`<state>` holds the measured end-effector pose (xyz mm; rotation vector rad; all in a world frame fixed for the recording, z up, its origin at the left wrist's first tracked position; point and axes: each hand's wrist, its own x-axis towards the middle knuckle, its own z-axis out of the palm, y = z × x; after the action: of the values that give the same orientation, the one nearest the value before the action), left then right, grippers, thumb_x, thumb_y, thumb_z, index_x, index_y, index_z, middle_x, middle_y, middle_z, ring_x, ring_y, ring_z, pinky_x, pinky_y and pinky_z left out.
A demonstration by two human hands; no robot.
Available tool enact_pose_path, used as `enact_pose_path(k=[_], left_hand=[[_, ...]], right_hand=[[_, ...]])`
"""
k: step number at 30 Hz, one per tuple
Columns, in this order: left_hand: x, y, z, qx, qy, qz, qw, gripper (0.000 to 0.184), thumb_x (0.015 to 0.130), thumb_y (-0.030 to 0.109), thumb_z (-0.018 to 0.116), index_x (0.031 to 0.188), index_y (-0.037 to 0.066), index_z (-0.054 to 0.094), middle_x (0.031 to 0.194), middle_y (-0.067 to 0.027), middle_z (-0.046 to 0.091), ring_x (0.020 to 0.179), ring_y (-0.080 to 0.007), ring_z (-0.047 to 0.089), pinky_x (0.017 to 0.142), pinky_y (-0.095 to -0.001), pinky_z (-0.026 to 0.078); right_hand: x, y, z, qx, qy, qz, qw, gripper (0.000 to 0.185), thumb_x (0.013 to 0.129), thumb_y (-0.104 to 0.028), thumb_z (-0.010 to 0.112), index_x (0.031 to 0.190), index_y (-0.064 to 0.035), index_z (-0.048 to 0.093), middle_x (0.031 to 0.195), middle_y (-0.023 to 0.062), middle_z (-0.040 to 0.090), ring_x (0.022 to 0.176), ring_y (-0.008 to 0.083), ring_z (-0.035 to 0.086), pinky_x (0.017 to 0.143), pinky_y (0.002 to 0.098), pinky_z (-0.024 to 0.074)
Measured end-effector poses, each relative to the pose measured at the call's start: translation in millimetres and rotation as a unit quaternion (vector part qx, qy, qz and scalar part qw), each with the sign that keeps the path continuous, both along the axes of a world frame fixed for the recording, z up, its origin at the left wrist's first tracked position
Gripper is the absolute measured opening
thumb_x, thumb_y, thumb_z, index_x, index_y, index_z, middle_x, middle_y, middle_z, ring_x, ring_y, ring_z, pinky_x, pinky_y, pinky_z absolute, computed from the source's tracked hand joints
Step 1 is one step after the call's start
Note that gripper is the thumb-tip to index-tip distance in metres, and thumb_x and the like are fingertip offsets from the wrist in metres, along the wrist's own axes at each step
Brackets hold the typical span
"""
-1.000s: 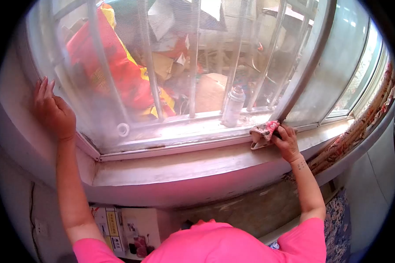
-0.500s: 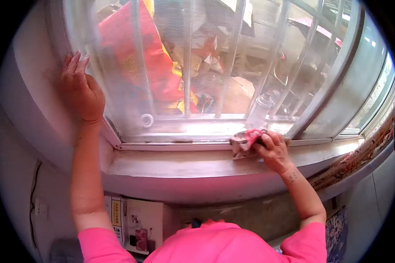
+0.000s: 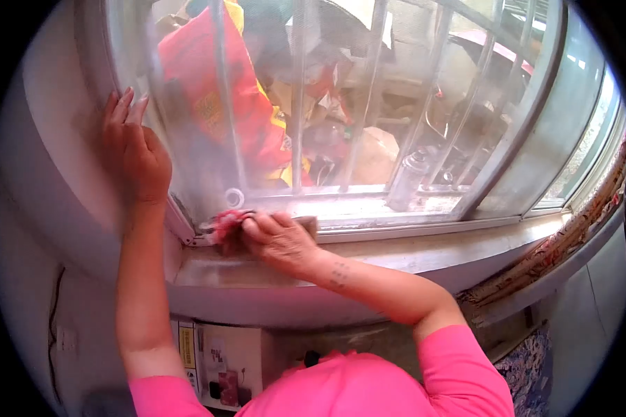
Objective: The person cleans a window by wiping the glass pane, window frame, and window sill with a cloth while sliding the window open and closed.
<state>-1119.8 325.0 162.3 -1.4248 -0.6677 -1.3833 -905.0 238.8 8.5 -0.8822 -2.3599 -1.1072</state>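
My right hand [image 3: 281, 243] is closed on a crumpled red and brown cloth [image 3: 231, 231], pressing it to the bottom rail of the window frame [image 3: 396, 231] near the left corner. Part of the cloth is hidden under my fingers. Against the wall beside the window's left edge, my left hand [image 3: 137, 153] rests with its fingers stretched upward, holding nothing. The window screen [image 3: 257, 139] rises in front of me, and the pale sill [image 3: 424, 251] runs below the frame.
Behind the screen stand metal bars [image 3: 297, 104], a red and yellow bag [image 3: 212, 83] and a clear bottle [image 3: 407, 177]. A bunched patterned curtain [image 3: 556, 243] lies along the right of the sill. Below is a white box [image 3: 247, 344].
My right hand has slid the cloth leftward along the bottom rail, from right of the middle to near the left corner. My left hand stays at the wall, slightly lower.
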Motion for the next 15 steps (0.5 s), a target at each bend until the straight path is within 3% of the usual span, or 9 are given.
enact_pose_path(k=[4,12,15], left_hand=[[-3,0,0,0.001,0.016,0.039,0.999,0.035,0.083,-0.006,0.041,0.112,0.006,0.056,0.121,-0.0125,0.055,0.117,-0.0346,0.051,0.097,-0.0441,0.041],[-2,-4,2,-0.021,0.026,0.045,0.998,0.030,0.092,-0.002,0.035,0.116,0.000,0.052,0.123,-0.0159,0.053,0.120,-0.0361,0.047,0.101,-0.0458,0.038],[-2,2,1,-0.009,0.023,0.011,1.000,0.031,0.091,-0.002,0.035,0.117,0.001,0.052,0.123,-0.0163,0.053,0.120,-0.0375,0.047,0.101,-0.0461,0.036]], right_hand=[[-28,14,-10,0.040,0.025,-0.002,0.999,0.029,0.072,-0.025,0.050,0.097,-0.0143,0.061,0.106,0.0037,0.045,0.105,0.0191,0.041,0.084,0.0335,0.0321],[10,3,-13,0.062,0.015,-0.020,0.998,0.031,0.074,-0.027,0.049,0.104,-0.0222,0.058,0.106,0.0006,0.044,0.106,0.0175,0.041,0.089,0.0349,0.0279],[39,-10,-4,0.073,0.044,0.006,0.996,0.028,0.074,-0.027,0.050,0.099,-0.0188,0.061,0.102,0.0009,0.045,0.102,0.0168,0.042,0.085,0.0329,0.0290]])
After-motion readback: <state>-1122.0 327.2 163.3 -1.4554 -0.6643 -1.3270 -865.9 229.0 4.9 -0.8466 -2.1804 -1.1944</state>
